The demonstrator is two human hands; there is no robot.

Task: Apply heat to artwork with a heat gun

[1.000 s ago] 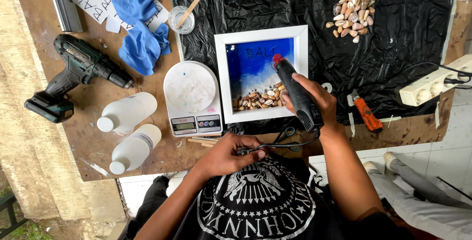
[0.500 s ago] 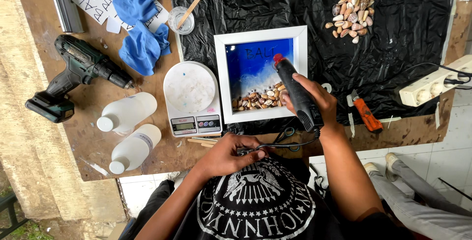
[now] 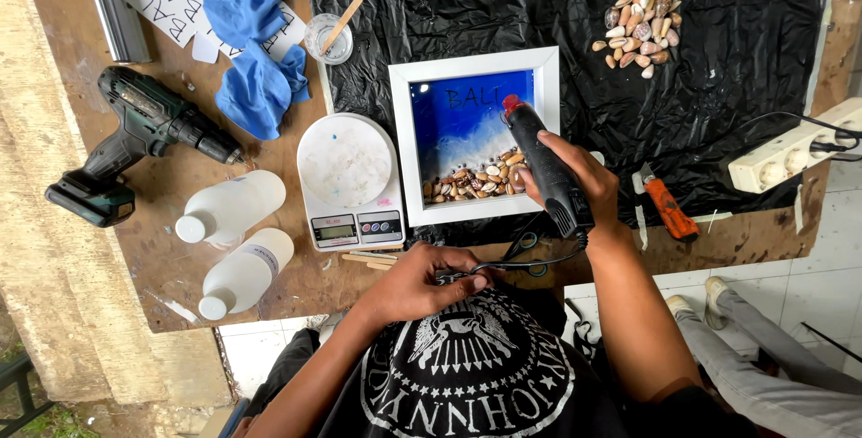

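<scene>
Almost nothing had moved since a moment before: the right hand still held the long black heat tool with the red tip over the picture, and the left hand stayed low by the person's chest. The right hand's fingers were wrapped tight around the middle of the black tool, and its red tip pointed at the blue part of the white square frame. That frame lay flat on a crinkly black plastic sheet, with blue and white colour inside it and a row of small brown shells along its bottom edge. The left hand was closed around the thin black cord that ran from the back of the tool, pinching it just at the table's near edge. Just left of the frame sat a round white kitchen scale. Two white plastic bottles lay on their sides near it on the brown wooden table. A dark green cordless drill lay further left, and a crumpled blue cloth was above it. A little heap of loose shells rested on the black sheet, well apart from the frame. An orange-handled knife lay just right of the right hand.
</scene>
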